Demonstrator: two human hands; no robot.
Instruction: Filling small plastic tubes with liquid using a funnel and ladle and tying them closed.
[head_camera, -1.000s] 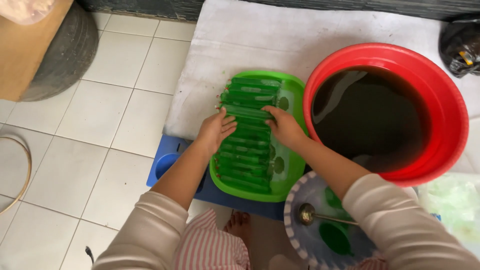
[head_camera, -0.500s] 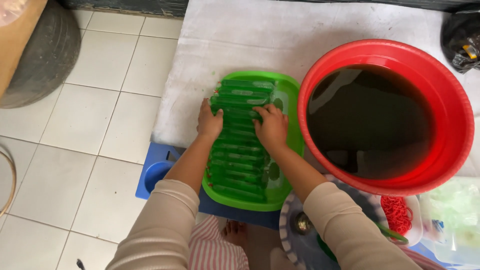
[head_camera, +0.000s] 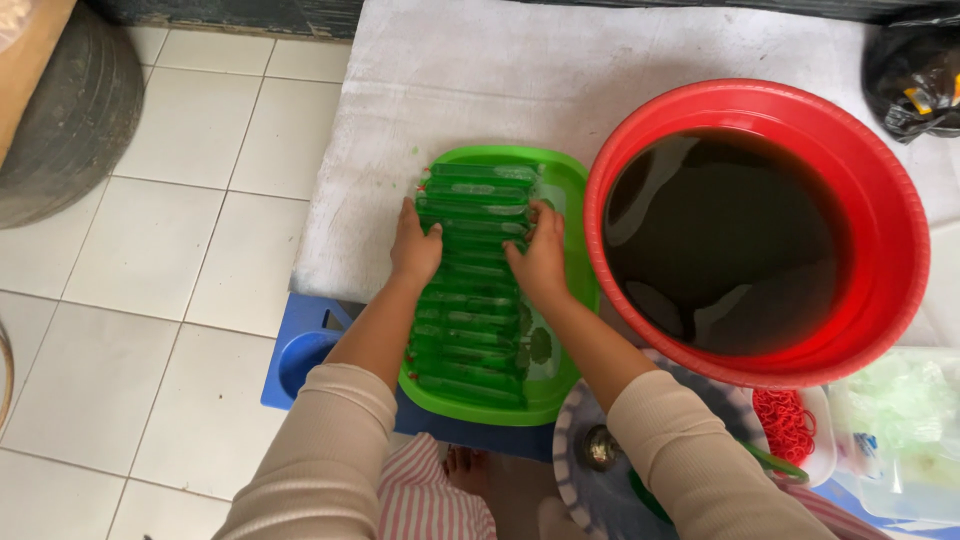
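Currently, head view: both hands work a row of long green filled packets (head_camera: 468, 270) stacked crosswise in a green tray (head_camera: 572, 190). Left hand (head_camera: 414, 243) presses flat against the row's left ends, fingers extended and close together, gripping nothing. Right hand (head_camera: 541, 262) does the same on the right ends, fingers slightly curled over the packets, palm down. Looks like a squaring-up step: packets pinched between the two palms to align them. Tray sits at the near edge of the white cloth-covered surface (head_camera: 620, 70), overhanging a blue stool (head_camera: 300, 350) beneath, just beside a red basin (head_camera: 880, 200) of dark liquid on its right; whether they touch, can't tell. Next move, by my read, needs even inward pressure so the slippery packets don't ride up or skew. Red rubber bands (head_camera: 785, 420) lie in a container at the lower right, well apart from the hands.
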